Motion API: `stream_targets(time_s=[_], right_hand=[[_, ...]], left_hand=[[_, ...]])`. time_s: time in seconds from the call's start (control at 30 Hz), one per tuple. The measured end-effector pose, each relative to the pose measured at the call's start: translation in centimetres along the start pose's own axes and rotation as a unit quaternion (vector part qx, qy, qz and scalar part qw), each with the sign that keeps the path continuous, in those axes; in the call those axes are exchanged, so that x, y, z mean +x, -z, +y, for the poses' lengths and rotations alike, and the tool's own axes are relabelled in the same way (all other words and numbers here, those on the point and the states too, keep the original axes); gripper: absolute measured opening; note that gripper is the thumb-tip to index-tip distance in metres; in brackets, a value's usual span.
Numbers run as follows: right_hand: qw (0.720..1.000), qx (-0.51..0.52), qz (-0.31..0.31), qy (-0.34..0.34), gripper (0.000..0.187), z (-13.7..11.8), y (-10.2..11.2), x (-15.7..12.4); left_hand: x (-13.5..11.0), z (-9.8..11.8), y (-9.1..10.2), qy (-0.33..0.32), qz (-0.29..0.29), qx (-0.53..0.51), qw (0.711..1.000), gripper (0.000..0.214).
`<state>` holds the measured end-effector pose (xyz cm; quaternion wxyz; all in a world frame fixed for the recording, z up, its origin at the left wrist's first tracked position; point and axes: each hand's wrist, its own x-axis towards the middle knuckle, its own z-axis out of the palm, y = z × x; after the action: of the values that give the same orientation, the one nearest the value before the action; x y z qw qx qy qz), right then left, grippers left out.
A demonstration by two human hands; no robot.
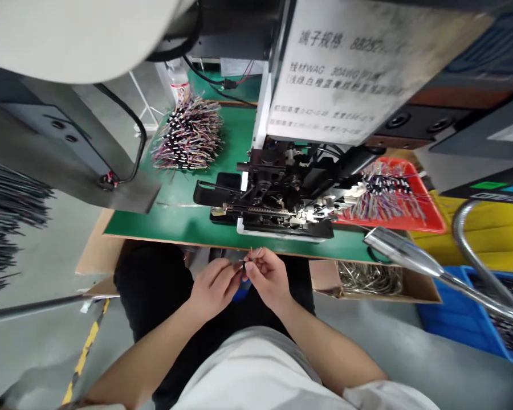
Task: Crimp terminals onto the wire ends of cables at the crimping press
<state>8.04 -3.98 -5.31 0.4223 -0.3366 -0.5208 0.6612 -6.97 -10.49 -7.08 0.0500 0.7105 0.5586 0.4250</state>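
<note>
My left hand and my right hand meet in front of the bench edge, above my lap. Between their fingertips is a small black wire connector with a thin wire rising from it. The fingers hide most of the connector, and its exact shape is too small to tell. Beyond my hands, a black terminal crimping machine stands on the green bench mat. A spiky bundle of crimped multicoloured wires lies on the mat to its left.
A red tray holds more wires at the right. Below it sits a cardboard box of metal terminal reel. A chrome gooseneck lamp crosses the right side, above a blue bin. A printed machine sign hangs overhead.
</note>
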Motion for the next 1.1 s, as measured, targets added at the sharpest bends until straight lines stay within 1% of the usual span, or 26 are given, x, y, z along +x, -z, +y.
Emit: stream_targets(time_s=[0.07, 0.13, 0.2, 0.27, 0.33, 0.4, 0.53, 0.6, 0.67, 0.73, 0.8, 0.87, 0.93, 1.0, 1.1], right_hand=[[0.999, -0.04, -0.001, 0.02, 0.026, 0.0, 0.8, -0.2], [0.997, -0.078, -0.003, 0.026, 0.024, 0.2, 1.5, -0.4], [0.994, -0.107, -0.012, 0.025, 0.023, 0.4, 2.0, -0.6], [0.991, -0.126, -0.026, 0.026, 0.022, 0.4, 2.4, -0.7], [0.99, -0.137, -0.034, 0.026, 0.021, 0.3, 2.7, -0.9], [0.991, -0.131, -0.033, 0.02, 0.022, 0.2, 2.7, -1.1], [0.998, -0.064, -0.015, -0.009, 0.026, 0.6, 2.6, -1.2], [1.0, -0.019, -0.002, -0.023, 0.027, 1.1, 2.7, -1.2], [0.999, 0.017, 0.014, -0.033, 0.029, 1.5, 2.8, -1.2], [0.998, 0.04, 0.031, -0.038, 0.032, 1.6, 3.0, -1.2], [0.997, 0.055, 0.043, -0.038, 0.034, 1.5, 3.2, -1.3], [0.996, 0.065, 0.05, -0.035, 0.033, 1.2, 3.3, -1.4], [0.995, 0.072, 0.061, -0.025, 0.031, 0.8, 3.4, -1.5], [0.994, 0.074, 0.077, -0.006, 0.029, 0.4, 3.4, -1.6], [0.991, 0.079, 0.104, 0.024, 0.028, -0.3, 3.3, -1.6]], left_hand=[[0.8, 0.6, -0.2, 0.065, -0.021, -0.11, 0.992, 0.026], [1.6, 1.0, -0.3, 0.126, -0.034, -0.216, 0.968, 0.03], [2.4, 1.3, -0.4, 0.16, -0.034, -0.277, 0.947, 0.037], [3.1, 1.6, -0.4, 0.176, -0.031, -0.29, 0.94, 0.032], [3.7, 2.0, -0.3, 0.183, -0.026, -0.285, 0.941, 0.017], [4.1, 2.5, -0.4, 0.193, -0.014, -0.284, 0.939, 0.008], [4.2, 3.1, -0.9, 0.227, -0.004, -0.304, 0.925, 0.009], [4.1, 3.0, -1.3, 0.236, -0.005, -0.301, 0.924, 0.01], [4.1, 2.8, -1.5, 0.231, -0.015, -0.283, 0.931, 0.01], [4.3, 2.7, -1.6, 0.214, -0.039, -0.252, 0.943, 0.007], [4.7, 2.8, -1.6, 0.189, -0.068, -0.209, 0.957, 0.005], [5.2, 3.1, -1.6, 0.158, -0.096, -0.161, 0.97, 0.007], [5.6, 3.7, -1.7, 0.129, -0.11, -0.119, 0.978, 0.009], [5.8, 4.3, -1.9, 0.103, -0.098, -0.092, 0.986, 0.013], [5.7, 5.5, -2.5, 0.06, -0.046, -0.076, 0.994, 0.027]])
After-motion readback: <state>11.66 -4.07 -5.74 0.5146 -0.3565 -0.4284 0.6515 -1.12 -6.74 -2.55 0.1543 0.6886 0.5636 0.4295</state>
